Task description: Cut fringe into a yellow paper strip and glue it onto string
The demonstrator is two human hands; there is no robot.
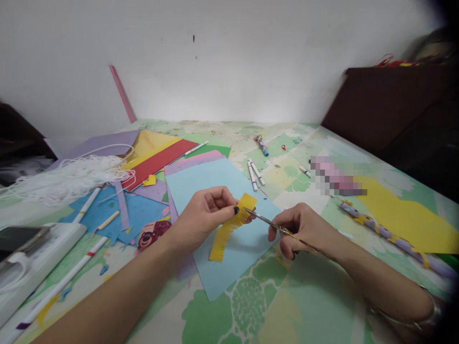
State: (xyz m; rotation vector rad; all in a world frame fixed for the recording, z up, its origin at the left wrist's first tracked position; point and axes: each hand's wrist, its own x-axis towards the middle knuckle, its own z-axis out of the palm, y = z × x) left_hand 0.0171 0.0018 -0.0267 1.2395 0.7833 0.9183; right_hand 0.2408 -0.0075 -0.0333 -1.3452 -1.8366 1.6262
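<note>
Between the thumb and fingers of my left hand (pixel 206 215) is a yellow paper strip (pixel 226 234), its right edge snipped into a fine fringe. My right hand (pixel 304 229) is closed around a pair of scissors (pixel 267 220). The blade tips meet the strip near its upper end, just right of my left thumb. Under both lies a light blue paper sheet (pixel 229 274), resting on a lilac sheet. My right hand's fingers partly hide the scissor handles.
A white string bundle (pixel 68 179), coloured paper (pixel 161 162) and a power strip (pixel 46 267) lie on the left. White-capped markers (pixel 253 176) lie behind the blue sheet. Rightward are a yellow sheet (pixel 412 220) and a purple decorated paper roll (pixel 390 239). A wall closes off the back.
</note>
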